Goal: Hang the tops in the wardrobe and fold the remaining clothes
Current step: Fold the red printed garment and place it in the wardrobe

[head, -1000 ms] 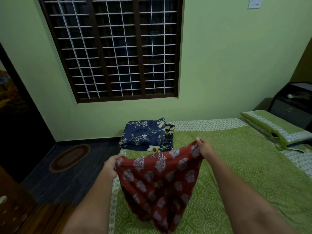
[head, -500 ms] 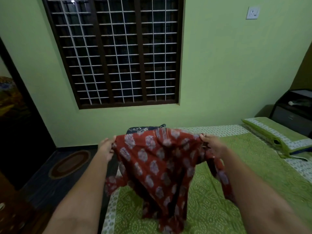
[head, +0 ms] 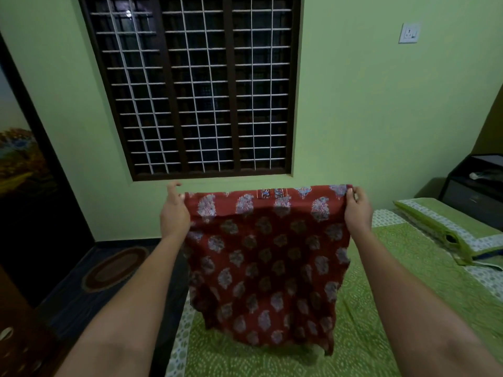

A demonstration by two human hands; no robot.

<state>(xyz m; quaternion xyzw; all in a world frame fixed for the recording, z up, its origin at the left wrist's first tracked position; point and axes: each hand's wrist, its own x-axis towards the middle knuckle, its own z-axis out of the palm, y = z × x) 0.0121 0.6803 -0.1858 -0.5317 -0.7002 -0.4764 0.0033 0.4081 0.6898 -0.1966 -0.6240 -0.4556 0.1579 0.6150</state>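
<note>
Red block-printed top (head: 268,257), spread flat, hanging upright above green bed (head: 408,308)

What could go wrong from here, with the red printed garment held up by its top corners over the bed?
1. The left hand pinches only the very corner of the red printed garment, with some fingers lifted clear, so that corner might slip and the cloth bunch up.
2. The right hand also grips only the edge; uneven tension could skew any fold.
3. The hem hangs close to the green bedspread and may drag or crumple if lowered carelessly.
</note>
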